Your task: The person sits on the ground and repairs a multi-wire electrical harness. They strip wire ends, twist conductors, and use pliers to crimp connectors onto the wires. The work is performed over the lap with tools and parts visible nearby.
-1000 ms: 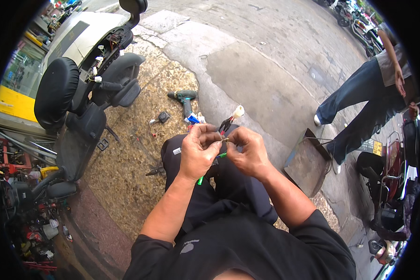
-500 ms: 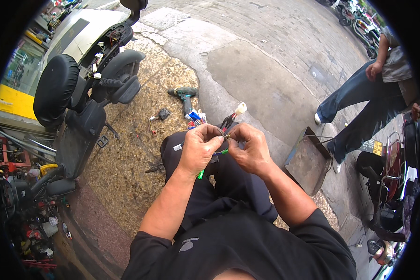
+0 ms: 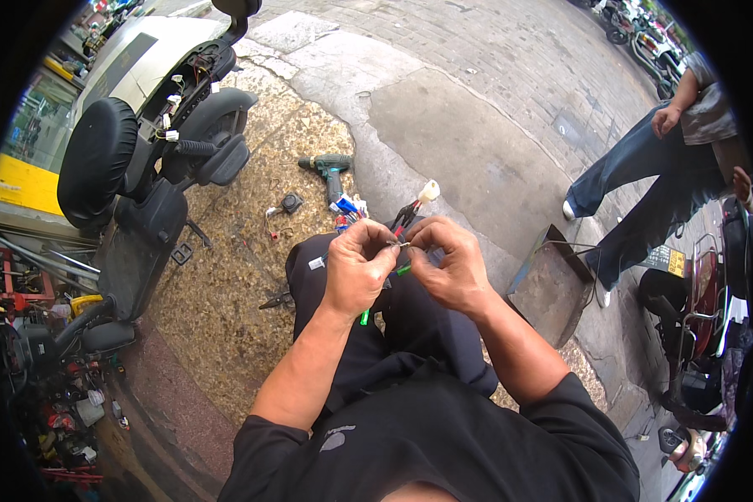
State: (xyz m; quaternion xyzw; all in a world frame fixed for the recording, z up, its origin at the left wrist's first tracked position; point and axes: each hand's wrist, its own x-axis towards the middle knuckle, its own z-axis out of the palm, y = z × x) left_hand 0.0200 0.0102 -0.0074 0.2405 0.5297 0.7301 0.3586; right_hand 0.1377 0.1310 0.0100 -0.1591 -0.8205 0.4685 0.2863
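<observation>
My left hand (image 3: 360,266) and my right hand (image 3: 445,263) meet over my lap, fingertips pinched on a small wire end (image 3: 403,245); its detail is too small to make out. Just beyond my fingers is a bundle of coloured wires and plugs (image 3: 351,209), with a cream connector (image 3: 428,192) standing out at its right. Green connectors (image 3: 365,317) hang below my hands, and a small white connector (image 3: 316,263) lies by my left hand. A dark tool, apparently pliers (image 3: 276,299), sits beside my left leg.
A teal-and-black drill (image 3: 330,172) and small black part (image 3: 291,203) lie ahead. A partly dismantled scooter (image 3: 155,234) stands left, above cluttered parts (image 3: 67,410). Right are a standing person (image 3: 644,184), a metal tray (image 3: 552,293), and a red scooter (image 3: 703,326). More scooters (image 3: 653,50) line the far edge.
The other person's hanging hand has risen toward the hip. My hands stay together, with small shifts of the pinching fingers on the wire end.
</observation>
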